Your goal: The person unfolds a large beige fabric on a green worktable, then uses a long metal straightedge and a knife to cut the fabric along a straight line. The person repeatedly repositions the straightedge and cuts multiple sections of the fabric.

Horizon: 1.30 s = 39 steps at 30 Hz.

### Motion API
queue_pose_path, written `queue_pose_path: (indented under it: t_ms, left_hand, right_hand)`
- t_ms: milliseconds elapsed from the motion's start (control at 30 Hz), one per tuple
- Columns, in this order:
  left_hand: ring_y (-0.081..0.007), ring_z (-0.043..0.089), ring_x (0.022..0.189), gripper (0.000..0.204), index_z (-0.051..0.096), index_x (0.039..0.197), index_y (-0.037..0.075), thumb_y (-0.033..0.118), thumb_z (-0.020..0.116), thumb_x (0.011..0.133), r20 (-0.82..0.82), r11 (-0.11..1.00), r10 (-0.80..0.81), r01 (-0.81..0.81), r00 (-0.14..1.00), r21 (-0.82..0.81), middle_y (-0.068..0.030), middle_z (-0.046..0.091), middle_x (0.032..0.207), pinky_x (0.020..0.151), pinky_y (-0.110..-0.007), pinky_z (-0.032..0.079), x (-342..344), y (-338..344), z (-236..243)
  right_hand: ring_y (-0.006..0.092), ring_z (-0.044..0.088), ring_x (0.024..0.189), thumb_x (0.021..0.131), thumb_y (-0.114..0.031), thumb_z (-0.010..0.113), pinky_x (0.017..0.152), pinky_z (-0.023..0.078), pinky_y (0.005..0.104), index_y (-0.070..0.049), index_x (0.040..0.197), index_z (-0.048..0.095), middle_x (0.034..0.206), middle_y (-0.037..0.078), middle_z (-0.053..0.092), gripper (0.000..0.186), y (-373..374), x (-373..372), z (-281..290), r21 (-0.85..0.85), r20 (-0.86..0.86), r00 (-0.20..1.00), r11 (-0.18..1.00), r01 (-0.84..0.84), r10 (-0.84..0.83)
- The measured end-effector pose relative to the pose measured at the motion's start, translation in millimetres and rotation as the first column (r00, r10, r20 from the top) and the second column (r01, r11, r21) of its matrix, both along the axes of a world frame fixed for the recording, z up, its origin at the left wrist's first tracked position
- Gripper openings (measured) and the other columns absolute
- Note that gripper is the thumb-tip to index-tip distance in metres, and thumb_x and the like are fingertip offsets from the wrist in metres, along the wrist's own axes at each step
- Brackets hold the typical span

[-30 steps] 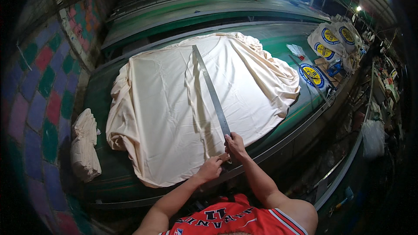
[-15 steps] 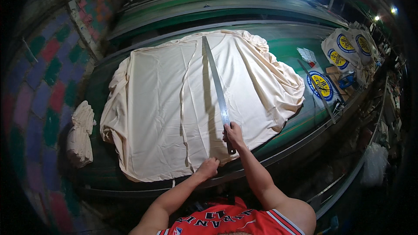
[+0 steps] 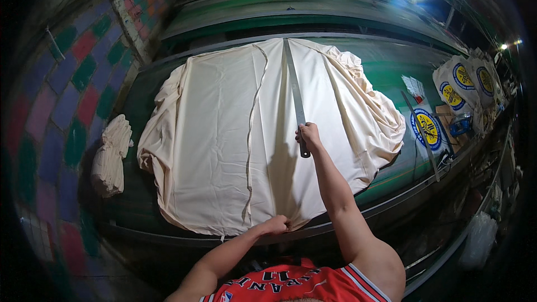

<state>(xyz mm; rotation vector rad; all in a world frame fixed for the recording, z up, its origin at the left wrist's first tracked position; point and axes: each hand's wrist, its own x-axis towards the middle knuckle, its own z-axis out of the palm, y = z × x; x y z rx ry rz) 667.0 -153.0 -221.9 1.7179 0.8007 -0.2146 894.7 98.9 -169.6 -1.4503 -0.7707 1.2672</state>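
A broad cream cloth (image 3: 212, 134) lies spread over a green table, with bunched folds along its left and right sides. My right hand (image 3: 309, 135) is closed round the near end of a long metal ruler (image 3: 294, 75), which stretches away over the cloth to its far edge. At the near edge, my left hand (image 3: 276, 225) is closed on the cloth; its fingertips are partly hidden. Between the two hands the cloth forms a shaded fold. A narrow cream strip (image 3: 253, 123) runs lengthwise on the cloth, left of the ruler.
A folded cream bundle (image 3: 112, 156) rests at the table's left end. To the right lie a second metal strip (image 3: 419, 134), a printed white piece (image 3: 428, 128) with a round blue-and-yellow emblem, a blue object (image 3: 461, 124) and white printed bags (image 3: 464, 81). Another long green table (image 3: 313, 8) stands behind.
My right hand has moved forward with the ruler, whose far end now reaches the cloth's far edge. My left hand has shifted slightly right along the near edge. The view has turned a little.
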Motion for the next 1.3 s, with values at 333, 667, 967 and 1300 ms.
queue_pose_path:
  t_ms: [333,667,967,1300]
  left_hand:
    - [-0.0241,0.064,0.095,0.042,0.065,0.111,0.001,0.014,0.064,0.072,0.021,0.994,0.061,-0.059,0.998,-0.087,-0.0147,0.069,0.101,0.084,-0.036,0.049,1.1,2.6,-10.5]
    - [-0.0217,0.063,0.093,0.034,0.062,0.109,0.005,0.012,0.06,0.076,0.056,1.0,0.029,-0.029,0.998,-0.001,-0.0129,0.068,0.098,0.082,-0.034,0.049,-0.9,-2.0,-37.9]
    - [-0.0287,0.064,0.107,0.042,0.06,0.121,0.002,0.008,0.052,0.08,0.056,0.997,0.071,-0.072,0.996,0.025,-0.0181,0.068,0.114,0.093,-0.036,0.049,0.5,-11.6,-53.3]
    - [-0.0272,0.043,0.138,0.062,0.036,0.146,-0.003,0.008,0.049,0.087,0.276,0.977,0.185,-0.146,0.943,-0.156,-0.0219,0.047,0.146,0.116,-0.033,0.03,-10.9,-18.7,-3.3]
  right_hand:
    - [0.0175,0.057,0.049,0.099,-0.018,0.05,0.043,0.049,0.0329,0.001,0.089,0.052,0.069,0.009,0.057,0.022,-98.7,-31.8,7.1,0.065,0.089,0.995,0.998,0.027,-0.032]
    - [0.015,0.054,0.047,0.102,-0.02,0.048,0.041,0.046,0.0315,-0.002,0.092,0.049,0.069,0.007,0.054,0.021,-181.0,-99.0,10.1,0.047,-0.132,0.985,0.993,-0.104,0.109]
    - [0.0194,0.06,0.051,0.101,-0.017,0.048,0.045,0.05,0.0351,0.004,0.09,0.053,0.073,0.012,0.061,0.024,-95.7,-139.0,-8.5,0.04,0.1,0.978,0.981,-0.188,0.183]
    - [0.0217,0.062,0.052,0.097,-0.012,0.05,0.045,0.052,0.0345,0.007,0.091,0.054,0.073,0.014,0.061,0.02,5.2,-156.9,17.5,0.03,0.03,0.982,0.982,-0.186,0.186]
